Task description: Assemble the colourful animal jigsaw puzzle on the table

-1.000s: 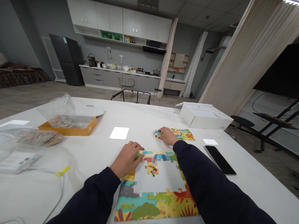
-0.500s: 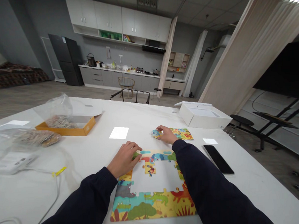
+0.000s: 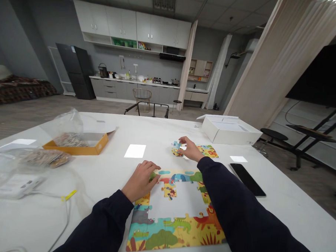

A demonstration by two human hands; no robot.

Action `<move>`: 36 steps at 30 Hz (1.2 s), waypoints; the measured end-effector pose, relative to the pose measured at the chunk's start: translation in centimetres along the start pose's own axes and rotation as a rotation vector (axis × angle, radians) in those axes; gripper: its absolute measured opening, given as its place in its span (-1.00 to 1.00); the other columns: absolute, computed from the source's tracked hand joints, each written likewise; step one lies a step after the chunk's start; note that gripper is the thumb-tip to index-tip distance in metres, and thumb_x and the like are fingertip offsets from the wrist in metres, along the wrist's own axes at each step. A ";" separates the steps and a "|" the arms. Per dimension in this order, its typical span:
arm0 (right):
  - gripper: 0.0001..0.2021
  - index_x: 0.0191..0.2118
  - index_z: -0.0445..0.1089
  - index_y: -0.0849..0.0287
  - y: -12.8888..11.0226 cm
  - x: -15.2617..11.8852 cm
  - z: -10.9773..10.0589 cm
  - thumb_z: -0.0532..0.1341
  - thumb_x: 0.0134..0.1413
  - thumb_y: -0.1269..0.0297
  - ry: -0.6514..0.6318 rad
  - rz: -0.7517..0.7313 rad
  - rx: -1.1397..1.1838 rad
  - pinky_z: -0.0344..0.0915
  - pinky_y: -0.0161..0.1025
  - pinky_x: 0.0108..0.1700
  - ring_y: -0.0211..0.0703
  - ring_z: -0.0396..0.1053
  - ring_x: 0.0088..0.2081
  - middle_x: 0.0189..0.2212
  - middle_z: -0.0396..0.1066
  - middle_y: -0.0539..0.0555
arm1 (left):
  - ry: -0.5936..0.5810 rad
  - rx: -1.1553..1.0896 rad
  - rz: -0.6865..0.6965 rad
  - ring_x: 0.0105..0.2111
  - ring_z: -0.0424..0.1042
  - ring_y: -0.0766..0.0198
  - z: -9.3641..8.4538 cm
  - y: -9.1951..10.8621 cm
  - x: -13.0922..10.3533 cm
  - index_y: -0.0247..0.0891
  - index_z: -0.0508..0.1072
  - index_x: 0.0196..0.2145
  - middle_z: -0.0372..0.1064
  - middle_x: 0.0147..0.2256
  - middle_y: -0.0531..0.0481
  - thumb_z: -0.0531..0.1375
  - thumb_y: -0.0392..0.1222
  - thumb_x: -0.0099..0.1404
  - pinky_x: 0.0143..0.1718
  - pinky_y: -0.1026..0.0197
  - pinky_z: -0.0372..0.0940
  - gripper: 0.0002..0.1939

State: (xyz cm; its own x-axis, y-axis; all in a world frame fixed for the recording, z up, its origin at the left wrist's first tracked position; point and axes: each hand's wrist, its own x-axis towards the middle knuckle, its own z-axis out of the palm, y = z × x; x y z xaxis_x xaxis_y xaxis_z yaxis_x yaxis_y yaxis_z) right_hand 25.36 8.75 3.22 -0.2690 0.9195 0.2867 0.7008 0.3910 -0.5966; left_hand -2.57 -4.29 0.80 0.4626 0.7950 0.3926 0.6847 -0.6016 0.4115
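A colourful animal jigsaw point(image 3: 161, 236) lies flat on the white table, its border joined around a bare white middle. One yellow piece point(image 3: 170, 191) juts from the top border into that middle. My left hand point(image 3: 142, 179) rests at the jigsaw's upper left corner, fingers apart, with nothing held. Beyond the jigsaw's top edge, my right hand point(image 3: 189, 149) pinches a loose blue and yellow piece point(image 3: 176, 149) between thumb and fingers. Just right of that hand lies a small picture card point(image 3: 209, 151), partly hidden behind it.
A black phone point(image 3: 247, 179) lies right of my right forearm. An open white box point(image 3: 229, 130) stands at the back right. On the left are an orange box point(image 3: 95, 146), plastic bags of pieces point(image 3: 47, 157) and a white device point(image 3: 19, 186) with a cable.
My right hand has lifted the loose piece, which is now tilted up with more of its picture showing. My left hand has stayed at the jigsaw's corner. The view has shifted slightly.
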 end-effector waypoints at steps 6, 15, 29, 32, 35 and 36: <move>-0.51 0.14 0.26 0.00 -4.5 -7.9 -4.2 0.31 0.08 0.38 -0.031 -0.254 0.151 0.40 -0.03 0.11 -0.03 0.40 0.09 0.08 0.39 0.11 | 0.066 -0.005 0.004 -0.02 0.39 0.00 -0.2 1.1 0.0 -0.18 0.35 0.00 0.42 -0.02 -0.13 0.18 -0.19 0.41 0.01 -0.04 0.27 -0.78; -0.61 0.00 0.40 0.03 -3.4 -14.8 -3.6 0.33 0.02 0.42 -0.254 -0.136 0.132 0.40 -0.04 0.11 -0.02 0.44 0.01 -0.02 0.46 0.07 | -0.009 -0.038 0.111 0.02 0.35 0.01 -0.2 3.6 0.0 -0.18 0.37 0.05 0.42 0.00 -0.14 0.20 -0.14 0.44 0.04 -0.02 0.26 -0.74; -0.71 -0.07 0.45 0.07 -3.2 -15.1 -2.5 0.34 0.06 0.40 -0.262 -0.252 0.110 0.33 -0.02 0.16 0.00 0.43 0.05 -0.01 0.46 0.13 | -0.178 -0.152 0.158 -0.01 0.38 0.07 0.8 2.8 -0.4 -0.11 0.56 -0.03 0.45 -0.07 -0.09 0.26 -0.17 0.37 0.10 0.02 0.27 -0.78; -0.71 -0.07 0.46 0.06 -3.3 -15.1 -2.7 0.36 0.05 0.40 -0.256 -0.235 0.134 0.34 -0.04 0.14 -0.01 0.45 0.03 -0.02 0.47 0.11 | -0.219 -0.161 0.175 0.01 0.38 0.07 0.8 2.7 -0.4 -0.05 0.61 -0.06 0.44 -0.04 -0.08 0.28 -0.16 0.36 0.12 0.02 0.26 -0.80; -0.69 -0.06 0.46 0.05 -3.5 -15.2 -2.5 0.39 0.04 0.37 -0.266 -0.236 0.148 0.33 -0.04 0.15 -0.01 0.45 0.03 -0.02 0.47 0.10 | -0.228 -0.167 0.169 0.02 0.37 0.06 0.9 2.6 -0.4 -0.02 0.62 -0.06 0.44 -0.02 -0.08 0.31 -0.16 0.33 0.13 0.02 0.25 -0.77; -0.68 -0.06 0.47 0.04 -3.5 -15.2 -2.3 0.40 0.03 0.37 -0.272 -0.244 0.150 0.33 -0.03 0.15 -0.01 0.44 0.04 -0.02 0.47 0.10 | -0.228 -0.169 0.164 0.02 0.37 0.06 0.9 2.6 -0.4 -0.01 0.62 -0.06 0.43 -0.02 -0.08 0.32 -0.17 0.32 0.13 0.02 0.25 -0.76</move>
State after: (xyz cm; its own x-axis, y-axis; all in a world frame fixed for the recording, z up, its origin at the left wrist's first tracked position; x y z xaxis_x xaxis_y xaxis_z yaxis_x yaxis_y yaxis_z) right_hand 28.55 -6.67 2.66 -0.5954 0.7678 0.2367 0.4955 0.5828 -0.6441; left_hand -0.46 -6.11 0.99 0.6864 0.6717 0.2787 0.4960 -0.7127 0.4960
